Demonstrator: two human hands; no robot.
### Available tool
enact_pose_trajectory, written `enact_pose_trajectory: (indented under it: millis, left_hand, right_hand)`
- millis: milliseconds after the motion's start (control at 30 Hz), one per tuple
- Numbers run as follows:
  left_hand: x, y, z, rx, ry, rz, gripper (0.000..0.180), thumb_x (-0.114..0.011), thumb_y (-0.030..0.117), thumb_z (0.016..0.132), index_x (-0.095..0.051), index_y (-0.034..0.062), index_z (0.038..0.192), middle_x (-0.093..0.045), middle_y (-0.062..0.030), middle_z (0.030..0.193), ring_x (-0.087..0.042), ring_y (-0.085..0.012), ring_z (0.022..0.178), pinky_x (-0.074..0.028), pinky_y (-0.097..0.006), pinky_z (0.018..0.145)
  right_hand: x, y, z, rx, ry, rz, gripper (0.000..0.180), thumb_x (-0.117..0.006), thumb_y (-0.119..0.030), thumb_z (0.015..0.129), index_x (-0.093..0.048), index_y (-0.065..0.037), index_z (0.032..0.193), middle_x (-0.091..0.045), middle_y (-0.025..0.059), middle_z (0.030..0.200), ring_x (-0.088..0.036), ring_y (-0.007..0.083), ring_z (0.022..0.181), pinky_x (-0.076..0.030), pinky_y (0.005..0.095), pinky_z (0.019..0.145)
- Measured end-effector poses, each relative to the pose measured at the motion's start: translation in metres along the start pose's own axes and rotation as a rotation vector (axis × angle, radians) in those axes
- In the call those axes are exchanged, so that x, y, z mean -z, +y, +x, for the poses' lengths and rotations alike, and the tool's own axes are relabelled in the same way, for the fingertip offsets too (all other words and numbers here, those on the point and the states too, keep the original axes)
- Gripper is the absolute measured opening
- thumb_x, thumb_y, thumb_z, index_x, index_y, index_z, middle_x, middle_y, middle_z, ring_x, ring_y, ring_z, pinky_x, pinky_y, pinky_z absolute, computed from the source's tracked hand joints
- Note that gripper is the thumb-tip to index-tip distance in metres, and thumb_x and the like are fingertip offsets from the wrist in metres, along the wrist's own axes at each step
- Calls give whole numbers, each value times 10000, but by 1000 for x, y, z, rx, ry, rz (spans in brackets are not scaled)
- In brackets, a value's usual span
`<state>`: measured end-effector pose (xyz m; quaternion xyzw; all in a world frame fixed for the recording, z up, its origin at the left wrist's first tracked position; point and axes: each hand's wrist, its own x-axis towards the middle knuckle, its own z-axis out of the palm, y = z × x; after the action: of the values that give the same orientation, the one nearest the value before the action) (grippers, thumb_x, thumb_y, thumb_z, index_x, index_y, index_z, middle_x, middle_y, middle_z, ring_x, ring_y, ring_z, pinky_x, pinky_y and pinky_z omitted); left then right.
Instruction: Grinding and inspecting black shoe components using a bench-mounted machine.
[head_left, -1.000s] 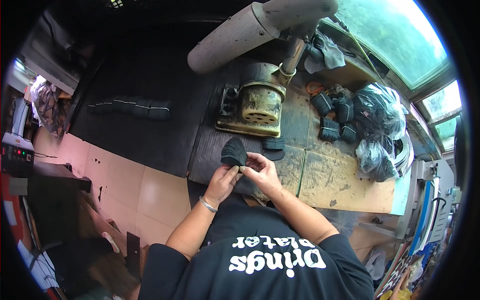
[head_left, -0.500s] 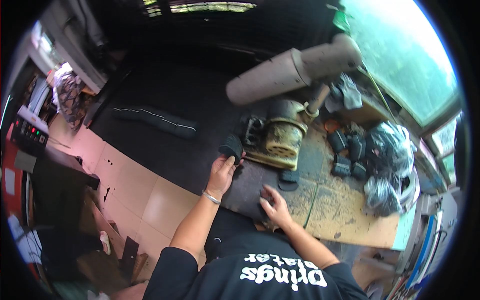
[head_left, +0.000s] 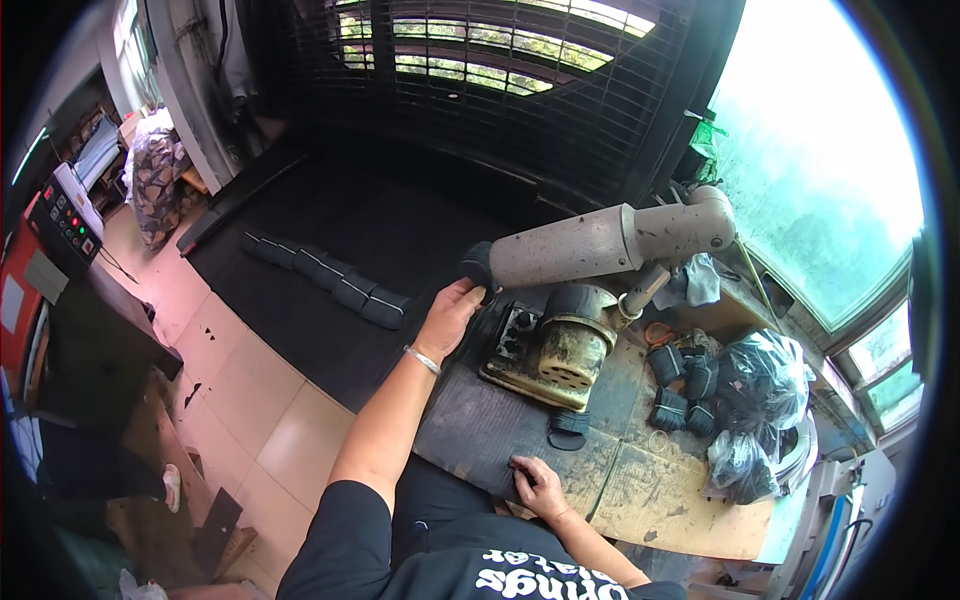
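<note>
My left hand (head_left: 450,318) reaches forward and grips a bundle of black ribbed pieces (head_left: 476,263) by its lower end. The bundle is upright, right by the left end of a thick grey cylinder (head_left: 560,247); whether they touch I cannot tell. Under the cylinder stands a grimy, yellowish machine (head_left: 572,350) with a round, perforated housing. My right hand (head_left: 541,488) rests near the front edge of the dark mat (head_left: 465,430), its fingers loosely bent and apart, nothing visible in them. A small black ribbed piece (head_left: 569,429) lies just in front of the machine.
Black bundles with white bands form a row (head_left: 325,278) on the black surface at left. Several more bundles (head_left: 684,388) sit at right beside plastic bags (head_left: 755,400). A dark slatted panel (head_left: 480,110) stands behind; a control box (head_left: 72,225) is far left.
My left hand has carried the black bundle forward and up to the cylinder's end. My right hand has drawn back slightly toward me. The view has tilted up, showing more of the back panel.
</note>
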<state>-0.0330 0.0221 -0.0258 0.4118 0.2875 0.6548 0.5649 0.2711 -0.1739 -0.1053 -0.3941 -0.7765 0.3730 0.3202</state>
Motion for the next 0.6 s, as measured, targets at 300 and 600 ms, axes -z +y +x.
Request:
enact_pose_trajectory:
  millis: [300, 600]
  left_hand:
    - [-17, 5, 4, 1, 18, 77, 121, -618, 127, 1013, -674, 31, 1060, -629, 45, 944, -517, -42, 856, -433, -228, 788]
    - [-29, 11, 3, 8, -41, 215, 260, -607, 120, 1012, -645, -24, 1226, -677, -17, 1118, -585, -82, 1006, -463, -253, 928]
  right_hand:
    - [0, 3, 1, 3, 7, 2, 274, -636, 7, 863, -671, -15, 1134, -708, 156, 1012, -679, 340, 953, -544, 384, 858]
    - [0, 2, 0, 22, 11, 5, 276, -637, 13, 860, -666, -15, 1133, -710, 157, 1013, -685, 337, 951, -549, 386, 854]
